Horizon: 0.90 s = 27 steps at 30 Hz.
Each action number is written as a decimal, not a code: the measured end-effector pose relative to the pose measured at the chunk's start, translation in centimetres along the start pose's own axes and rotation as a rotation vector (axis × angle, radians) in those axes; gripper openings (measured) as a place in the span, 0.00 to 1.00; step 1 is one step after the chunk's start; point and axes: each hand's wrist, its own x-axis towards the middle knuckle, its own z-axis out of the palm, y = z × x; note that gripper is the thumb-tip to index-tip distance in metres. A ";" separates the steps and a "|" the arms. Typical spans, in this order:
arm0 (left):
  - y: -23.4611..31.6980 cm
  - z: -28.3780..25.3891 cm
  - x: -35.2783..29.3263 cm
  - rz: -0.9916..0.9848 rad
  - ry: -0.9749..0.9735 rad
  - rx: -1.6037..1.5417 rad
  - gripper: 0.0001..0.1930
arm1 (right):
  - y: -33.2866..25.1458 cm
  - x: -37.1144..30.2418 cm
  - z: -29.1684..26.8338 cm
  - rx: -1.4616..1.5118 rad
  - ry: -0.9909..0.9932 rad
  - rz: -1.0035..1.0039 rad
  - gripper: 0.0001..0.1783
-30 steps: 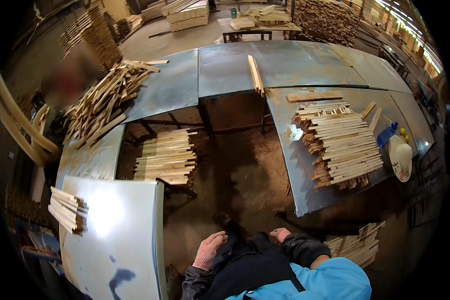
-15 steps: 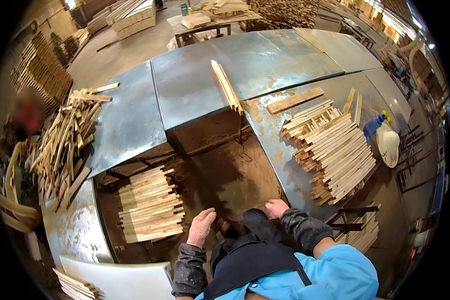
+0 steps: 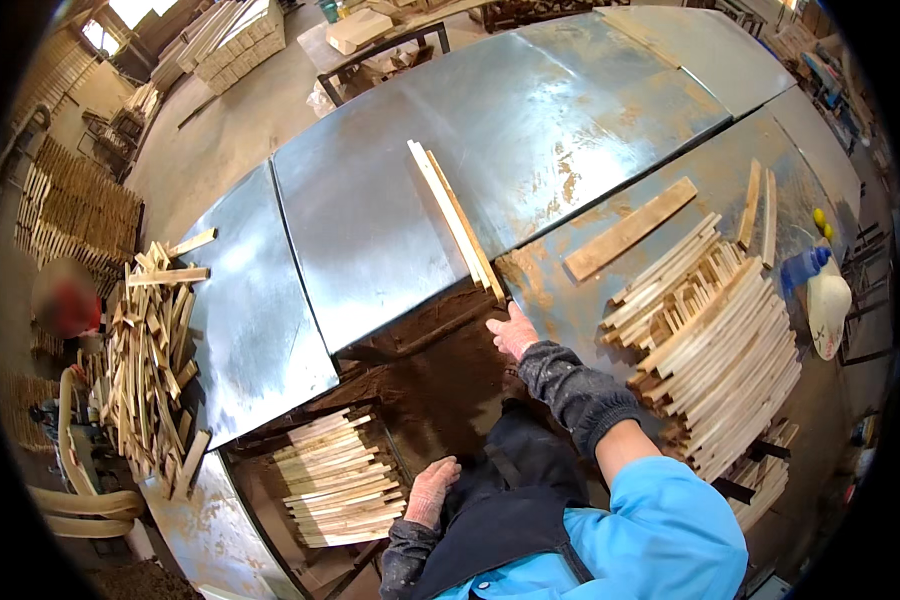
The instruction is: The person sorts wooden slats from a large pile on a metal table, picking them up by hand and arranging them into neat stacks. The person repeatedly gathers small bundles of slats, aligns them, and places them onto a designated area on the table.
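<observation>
My right hand (image 3: 513, 333), in a pale pinkish glove, reaches forward to the near ends of several thin wooden strips (image 3: 452, 215). Its fingers are apart, close to the strip ends, with nothing held in them. These strips lie side by side on the metal tabletop (image 3: 360, 230), their near ends jutting past its edge. My left hand (image 3: 433, 492), gloved alike, hangs low beside my dark apron (image 3: 500, 500). Its fingers are loosely bent and hold nothing that I can see. Left of it, a layer of wooden strips (image 3: 340, 480) sits lower down, inside the gap between the tables.
At right, a big stack of strips (image 3: 725, 370) covers part of the rusty table, with a wider board (image 3: 630, 228) behind it. A blue bottle (image 3: 805, 265) and a pale hat (image 3: 828, 310) lie beyond. Jumbled offcuts (image 3: 150, 370) heap at left, near a blurred person (image 3: 67, 300).
My right hand has moved forward and left to the strips' near ends. My left hand stays low. The whole view has shifted and turned, bringing the tabletop strips nearer.
</observation>
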 end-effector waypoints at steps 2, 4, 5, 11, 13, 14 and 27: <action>2.4 0.8 1.3 0.017 0.010 -0.020 0.25 | -3.8 2.2 1.8 0.007 -0.018 0.055 0.53; 4.5 1.5 3.4 0.073 -0.008 -0.021 0.25 | -6.0 4.8 1.9 -0.089 0.017 0.000 0.53; 5.7 1.9 4.4 0.067 0.012 -0.049 0.25 | -6.7 6.1 1.9 -0.164 0.046 -0.046 0.53; 10.0 4.0 9.3 0.016 0.002 -0.048 0.27 | -12.5 5.0 0.9 -0.873 0.033 -0.137 0.48; 11.3 4.4 10.8 -0.004 -0.044 -0.031 0.27 | -15.9 2.7 0.7 -1.024 0.147 -0.250 0.40; 12.5 4.8 11.1 -0.043 -0.021 -0.009 0.27 | -16.4 3.1 1.2 -1.007 0.234 -0.400 0.37; 20.5 -6.9 17.6 -0.091 -0.094 0.300 0.22 | -18.9 15.2 9.0 -1.025 0.393 -0.291 0.50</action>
